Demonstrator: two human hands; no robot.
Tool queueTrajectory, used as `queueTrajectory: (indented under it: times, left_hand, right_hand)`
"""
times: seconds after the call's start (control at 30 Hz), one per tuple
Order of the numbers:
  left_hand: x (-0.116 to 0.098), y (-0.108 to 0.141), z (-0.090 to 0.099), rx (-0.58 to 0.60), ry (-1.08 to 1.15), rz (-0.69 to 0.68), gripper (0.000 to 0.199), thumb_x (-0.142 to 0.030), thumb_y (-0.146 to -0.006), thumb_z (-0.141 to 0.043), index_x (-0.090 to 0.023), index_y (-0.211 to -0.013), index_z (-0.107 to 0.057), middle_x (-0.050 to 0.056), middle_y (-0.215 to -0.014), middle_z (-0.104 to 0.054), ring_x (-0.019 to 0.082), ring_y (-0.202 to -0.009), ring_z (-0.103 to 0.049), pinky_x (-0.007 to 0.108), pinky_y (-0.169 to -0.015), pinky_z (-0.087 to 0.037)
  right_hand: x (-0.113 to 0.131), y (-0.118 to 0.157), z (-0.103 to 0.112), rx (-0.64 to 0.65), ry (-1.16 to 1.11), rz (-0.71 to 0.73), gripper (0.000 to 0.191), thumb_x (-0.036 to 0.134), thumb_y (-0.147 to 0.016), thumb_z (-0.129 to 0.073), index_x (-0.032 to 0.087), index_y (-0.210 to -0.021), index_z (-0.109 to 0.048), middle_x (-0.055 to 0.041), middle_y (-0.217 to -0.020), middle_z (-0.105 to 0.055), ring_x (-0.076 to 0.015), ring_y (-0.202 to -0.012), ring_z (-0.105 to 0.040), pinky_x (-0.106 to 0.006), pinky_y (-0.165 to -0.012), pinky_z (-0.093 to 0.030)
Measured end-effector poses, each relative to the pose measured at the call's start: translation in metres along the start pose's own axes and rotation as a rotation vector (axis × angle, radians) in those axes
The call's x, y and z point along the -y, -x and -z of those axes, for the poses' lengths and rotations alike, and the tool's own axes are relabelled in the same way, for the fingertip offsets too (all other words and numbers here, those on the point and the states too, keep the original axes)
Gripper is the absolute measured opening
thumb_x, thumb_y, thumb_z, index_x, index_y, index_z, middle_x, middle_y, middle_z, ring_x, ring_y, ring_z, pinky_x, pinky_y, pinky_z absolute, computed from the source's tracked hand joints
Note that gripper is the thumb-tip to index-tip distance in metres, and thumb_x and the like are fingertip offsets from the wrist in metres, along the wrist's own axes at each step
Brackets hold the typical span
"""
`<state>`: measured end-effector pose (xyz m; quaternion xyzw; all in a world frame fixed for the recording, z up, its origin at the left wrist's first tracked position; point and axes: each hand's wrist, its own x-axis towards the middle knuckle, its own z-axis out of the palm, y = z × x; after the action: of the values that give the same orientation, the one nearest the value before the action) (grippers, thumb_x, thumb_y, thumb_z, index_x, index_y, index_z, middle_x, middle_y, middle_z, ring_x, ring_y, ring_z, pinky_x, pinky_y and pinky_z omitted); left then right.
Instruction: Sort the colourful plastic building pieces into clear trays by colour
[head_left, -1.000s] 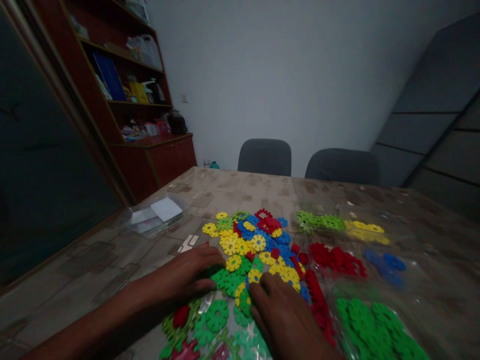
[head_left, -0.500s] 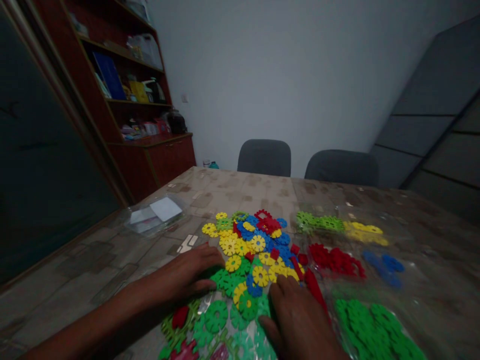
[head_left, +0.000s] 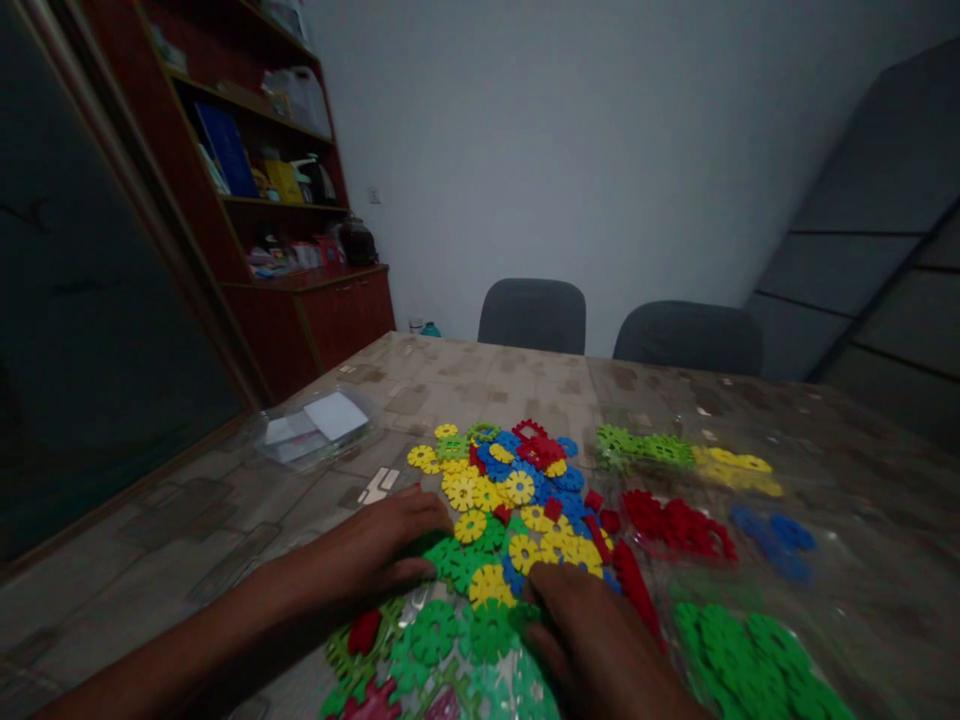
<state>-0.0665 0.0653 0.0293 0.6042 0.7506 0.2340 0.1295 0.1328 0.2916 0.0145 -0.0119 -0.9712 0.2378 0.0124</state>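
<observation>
Green disc (head_left: 481,642) lies beside the right hand's (head_left: 596,640) curled fingers, perhaps pinched; left fingers (head_left: 420,514) bunch, thumb apart, by the mixed heap (head_left: 489,494), inside the table's (head_left: 465,385) far edge; rightward, pieces (head_left: 750,665) sit colour-grouped.

Table (head_left: 450,375), patterned beige-brown top. Mixed pile of notched plastic pieces (head_left: 519,488), yellow, blue, red, green, beyond and between left hand (head_left: 412,530) and right hand (head_left: 592,630). Clear packaging with white cards (head_left: 335,416) past left hand, off to its left. Right of right hand, clear plastic with dark green pieces (head_left: 739,650); farther out, red pieces (head_left: 675,525), blue pieces (head_left: 791,532), light green pieces (head_left: 656,448), yellow pieces (head_left: 739,463).
</observation>
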Motion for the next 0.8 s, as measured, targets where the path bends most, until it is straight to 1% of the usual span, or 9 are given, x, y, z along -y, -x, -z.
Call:
queueTrajectory:
  times: [0.07, 0.13, 0.2, 0.27, 0.37, 0.5, 0.6, 0.67, 0.8]
  left_hand:
    - [-0.001, -0.001, 0.0, 0.011, -0.001, 0.002, 0.025, -0.035, -0.1, -0.061, -0.026, -0.124, -0.058, 0.008, -0.123, -0.063, 0.029, -0.113, -0.059, 0.04, -0.1, -0.046]
    - [-0.001, -0.001, 0.001, 0.023, -0.006, 0.007, 0.025, -0.035, -0.1, -0.061, -0.026, -0.123, -0.058, 0.008, -0.123, -0.063, 0.028, -0.113, -0.059, 0.039, -0.1, -0.046]
    - [0.0, -0.002, 0.001, 0.031, -0.001, 0.001, 0.026, -0.035, -0.1, -0.061, -0.026, -0.123, -0.058, 0.009, -0.122, -0.063, 0.028, -0.112, -0.059, 0.039, -0.099, -0.046]
    - [0.001, -0.002, 0.0, 0.029, 0.011, -0.005, 0.026, -0.035, -0.1, -0.061, -0.025, -0.124, -0.058, 0.009, -0.122, -0.062, 0.028, -0.112, -0.059, 0.039, -0.099, -0.045]
    - [0.005, -0.001, -0.002, 0.027, 0.008, 0.001, 0.027, -0.037, -0.1, -0.062, -0.025, -0.124, -0.058, 0.008, -0.122, -0.062, 0.028, -0.112, -0.059, 0.038, -0.098, -0.045]
    - [0.009, 0.001, -0.005, 0.02, -0.016, -0.003, 0.027, -0.035, -0.099, -0.064, -0.027, -0.124, -0.057, 0.007, -0.124, -0.062, 0.028, -0.113, -0.058, 0.036, -0.098, -0.044]
    - [0.01, 0.002, -0.005, 0.017, -0.01, -0.018, 0.027, -0.035, -0.1, -0.062, -0.027, -0.125, -0.056, 0.007, -0.124, -0.063, 0.027, -0.113, -0.058, 0.037, -0.1, -0.043]
    - [0.009, 0.002, -0.005, 0.015, -0.006, -0.016, 0.027, -0.037, -0.101, -0.062, -0.027, -0.126, -0.057, 0.007, -0.125, -0.062, 0.028, -0.113, -0.058, 0.038, -0.1, -0.044]
    - [0.008, 0.002, -0.003, 0.013, -0.005, 0.005, 0.03, -0.037, -0.101, -0.062, -0.028, -0.128, -0.057, 0.007, -0.127, -0.062, 0.028, -0.115, -0.058, 0.038, -0.103, -0.043]
  right_hand:
    - [0.0, 0.0, -0.003, -0.001, -0.077, 0.063, 0.034, 0.005, -0.085, -0.065, 0.025, -0.113, -0.065, -0.0039, -0.113, -0.073, -0.0234, -0.101, -0.069, -0.031, -0.083, -0.051]
    - [0.002, 0.001, -0.009, -0.023, -0.118, 0.127, 0.049, 0.002, -0.083, -0.066, 0.028, -0.126, -0.061, -0.0035, -0.123, -0.072, -0.0224, -0.109, -0.067, -0.031, -0.091, -0.051]
    - [0.005, 0.002, -0.015, -0.046, -0.09, 0.172, 0.063, 0.001, -0.082, -0.068, 0.028, -0.137, -0.055, -0.0049, -0.13, -0.07, -0.0235, -0.115, -0.065, -0.033, -0.097, -0.049]
    - [0.009, 0.002, -0.02, -0.057, -0.014, 0.186, 0.065, 0.003, -0.082, -0.069, 0.028, -0.14, -0.053, -0.0061, -0.129, -0.07, -0.0255, -0.113, -0.065, -0.035, -0.097, -0.049]
    - [0.013, -0.002, -0.02, -0.041, 0.07, 0.174, 0.053, 0.007, -0.083, -0.069, 0.027, -0.13, -0.058, -0.0053, -0.122, -0.071, -0.0252, -0.106, -0.065, -0.034, -0.088, -0.05]
    - [0.016, -0.007, -0.012, 0.036, 0.072, 0.128, 0.027, 0.01, -0.081, -0.075, 0.023, -0.102, -0.066, -0.0033, -0.111, -0.071, -0.0215, -0.1, -0.064, -0.029, -0.083, -0.049]
    - [0.016, -0.005, -0.007, 0.011, 0.001, 0.168, 0.026, 0.009, -0.084, -0.072, 0.023, -0.105, -0.066, -0.0026, -0.11, -0.071, -0.02, -0.099, -0.065, -0.029, -0.086, -0.049]
    - [0.014, -0.002, -0.001, -0.01, -0.051, 0.176, 0.023, 0.011, -0.087, -0.069, 0.024, -0.106, -0.066, -0.0017, -0.105, -0.073, -0.0194, -0.092, -0.067, -0.029, -0.08, -0.049]
    - [0.003, 0.003, 0.03, -0.043, -0.067, 0.082, 0.006, 0.019, -0.09, -0.067, 0.024, -0.092, -0.067, -0.0017, -0.091, -0.075, -0.0209, -0.081, -0.069, -0.029, -0.068, -0.047]
